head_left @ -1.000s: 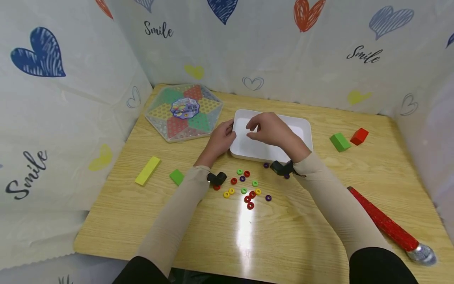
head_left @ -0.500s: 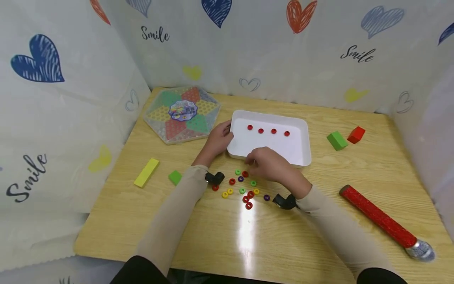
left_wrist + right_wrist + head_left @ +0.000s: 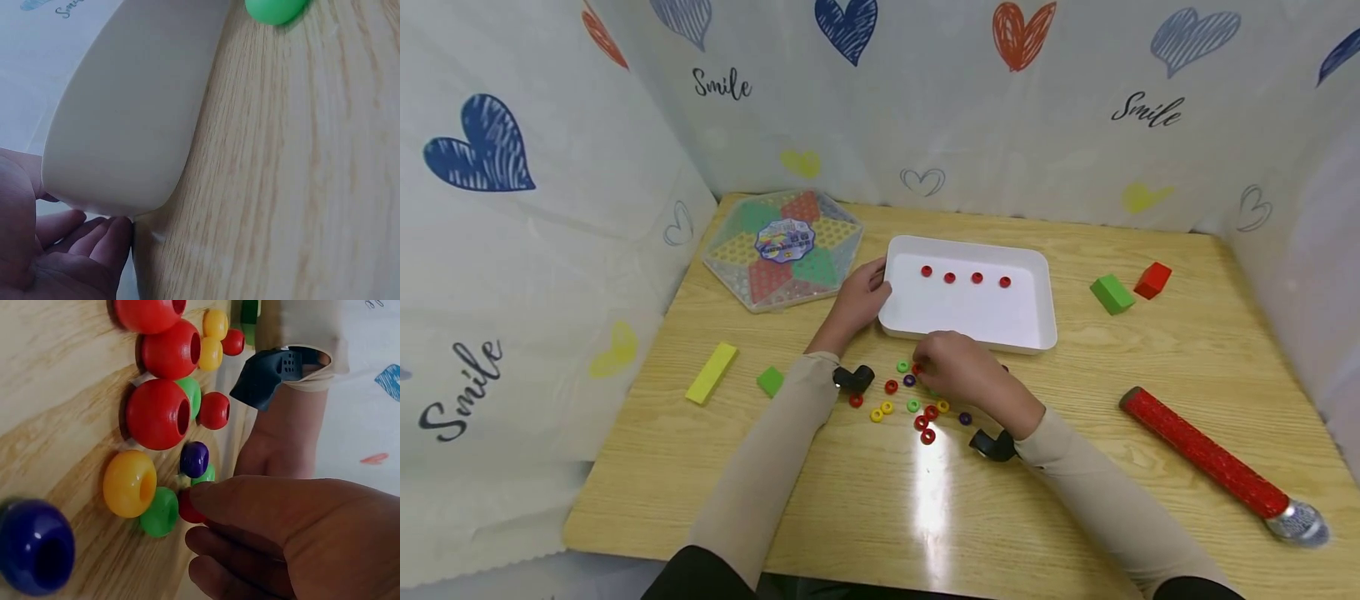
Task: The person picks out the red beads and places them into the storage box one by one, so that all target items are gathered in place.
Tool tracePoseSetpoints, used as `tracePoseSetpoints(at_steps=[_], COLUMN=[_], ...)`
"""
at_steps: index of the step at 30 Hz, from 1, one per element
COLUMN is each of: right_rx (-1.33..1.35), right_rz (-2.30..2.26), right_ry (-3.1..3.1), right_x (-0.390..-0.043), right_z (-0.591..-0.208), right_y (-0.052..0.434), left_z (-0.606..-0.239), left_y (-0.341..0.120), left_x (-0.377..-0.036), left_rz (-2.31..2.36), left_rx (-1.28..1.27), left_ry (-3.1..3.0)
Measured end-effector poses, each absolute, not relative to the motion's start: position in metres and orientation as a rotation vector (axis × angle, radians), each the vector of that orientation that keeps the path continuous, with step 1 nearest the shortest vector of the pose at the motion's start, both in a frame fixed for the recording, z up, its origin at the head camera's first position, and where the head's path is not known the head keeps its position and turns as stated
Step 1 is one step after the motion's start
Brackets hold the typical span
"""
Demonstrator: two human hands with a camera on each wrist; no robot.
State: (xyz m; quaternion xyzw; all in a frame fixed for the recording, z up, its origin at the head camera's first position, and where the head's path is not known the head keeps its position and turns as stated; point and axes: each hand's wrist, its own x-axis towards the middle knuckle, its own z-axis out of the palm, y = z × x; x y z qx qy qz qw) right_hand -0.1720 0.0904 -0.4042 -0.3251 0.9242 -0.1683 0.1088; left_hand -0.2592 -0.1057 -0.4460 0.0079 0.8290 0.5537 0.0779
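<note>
White tray: is sitting on the wood-grained desk, its smooth, shallow body showing rounded corners; four small red beads are forming a row inside.
Left hand: is holding the tray's left end, the grip resting thumb and fingers against its smooth wall.
Right hand: is bending over the desk just in front of the tray, its grip pinching a glossy red bead, which the thumb is partly covering.
Loose beads: red, yellow, green and purple, shiny and pierced by round holes, are lying scattered between the forearms.
Hexagonal case: is lying flat beyond the left hand, its clear cover showing coloured, dotted triangles.
Blocks: a yellow bar and a green block are lying at left; another green block and a red block are resting at right.
Red stick: is lying aslant at right, its rough sparkly shaft ending in a silvery head.
</note>
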Motion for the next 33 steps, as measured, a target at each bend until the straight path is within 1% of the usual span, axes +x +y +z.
tracePoseSetpoints(at_steps=[8, 14, 17, 22, 27, 33], right_rx=[-0.955, -0.892, -0.879, -0.826, -0.731, -0.647], right_rz=[-0.492, -0.612, -0.636, -0.664, -0.691, -0.618], right_ry=[2.714, 2.704, 2.739, 2.753, 2.709, 2.668], right_x=[-0.171, -0.181, -0.195, -0.232, -0.268, -0.297], right_z=[-0.404, -0.385, -0.368, -0.348, -0.351, -0.361], right_y=[0.091, 0.102, 0.11, 0.117, 0.117, 0.105], left_z=[-0.446, -0.447, -0.447, -0.447, -0.449, -0.451], left_y=[-0.106, -0.106, -0.106, -0.106, -0.106, -0.106], left_x=[-0.26, -0.26, -0.26, -0.26, -0.26, -0.26], left_rz=[1.666, 1.682, 1.681, 1.671, 1.673, 1.673], left_rx=[0.019, 0.014, 0.017, 0.032, 0.054, 0.056], left_ry=[2.473, 2.454, 2.456, 2.475, 2.483, 2.484])
